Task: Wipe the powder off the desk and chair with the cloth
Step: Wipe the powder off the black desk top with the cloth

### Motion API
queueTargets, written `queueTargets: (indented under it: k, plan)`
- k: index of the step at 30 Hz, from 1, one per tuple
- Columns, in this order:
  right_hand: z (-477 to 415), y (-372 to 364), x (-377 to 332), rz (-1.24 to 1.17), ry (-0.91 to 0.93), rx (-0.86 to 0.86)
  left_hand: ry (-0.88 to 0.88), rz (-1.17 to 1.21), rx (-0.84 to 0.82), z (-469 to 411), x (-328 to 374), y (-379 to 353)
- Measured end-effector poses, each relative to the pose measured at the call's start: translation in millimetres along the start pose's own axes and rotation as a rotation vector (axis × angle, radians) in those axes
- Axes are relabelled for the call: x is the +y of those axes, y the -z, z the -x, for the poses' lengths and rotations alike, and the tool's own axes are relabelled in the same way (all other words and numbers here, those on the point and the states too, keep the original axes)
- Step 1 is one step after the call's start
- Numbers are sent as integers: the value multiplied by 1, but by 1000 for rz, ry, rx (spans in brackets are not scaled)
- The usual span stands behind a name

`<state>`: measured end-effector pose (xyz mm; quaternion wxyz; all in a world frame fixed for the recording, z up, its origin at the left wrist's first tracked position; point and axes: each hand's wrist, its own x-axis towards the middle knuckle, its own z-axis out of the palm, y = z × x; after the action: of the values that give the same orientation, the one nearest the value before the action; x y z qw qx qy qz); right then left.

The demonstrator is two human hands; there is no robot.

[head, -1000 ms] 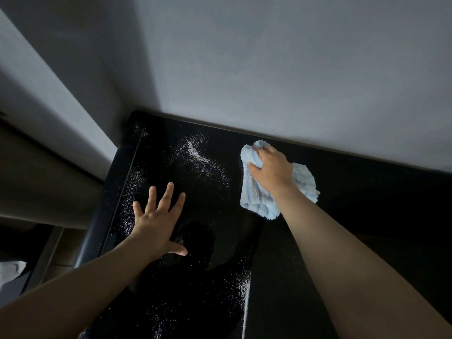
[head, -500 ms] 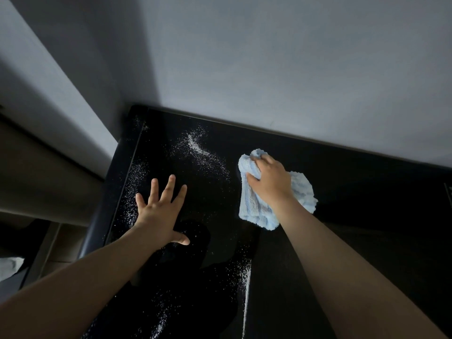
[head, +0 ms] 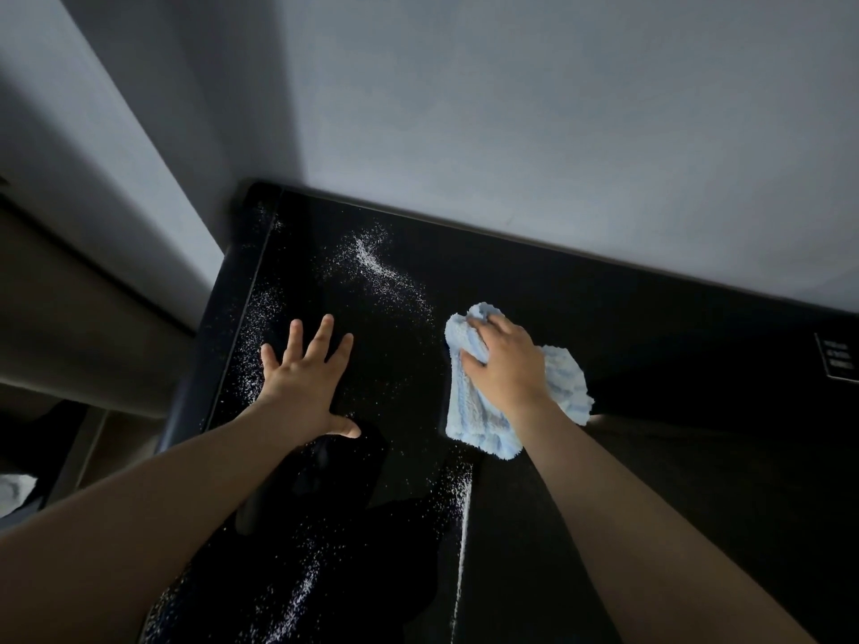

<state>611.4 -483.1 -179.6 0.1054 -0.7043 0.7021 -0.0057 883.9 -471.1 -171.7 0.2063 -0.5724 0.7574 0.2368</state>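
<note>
Left hand (head: 304,388) lies flat on the desk (head: 674,355), fingers spread, holding nothing, powder (head: 369,260) scattered round it. Then the cloth (head: 469,411), soft, light and fluffy, is bunched under the right hand (head: 506,364), fingers curled into its far fold. Loose corners flop out right of and below the grip. Best held mid-bunch and pressed flat, I'd say. The thickest powder sits left of and beyond the grip.

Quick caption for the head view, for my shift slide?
Right hand holds a light blue cloth on the black desk beside scattered white powder; left hand lies flat, fingers spread.
</note>
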Motion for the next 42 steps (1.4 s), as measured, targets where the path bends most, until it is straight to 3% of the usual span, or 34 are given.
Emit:
queueTargets:
  k: [7,13,21,42]
  plan:
    - [29,-6,-5,-20,8,30,-101,63,74,31,-2,-18]
    - [48,-9,-10,-30,-13,28,-134,-16,-2,66,0,-35]
    - [75,-12,-18,-52,-57,10,-84,-31,-101,91,4,-55]
    - [149,-23,-37,-88,-126,-21,-79,-51,-93,92,0,-58]
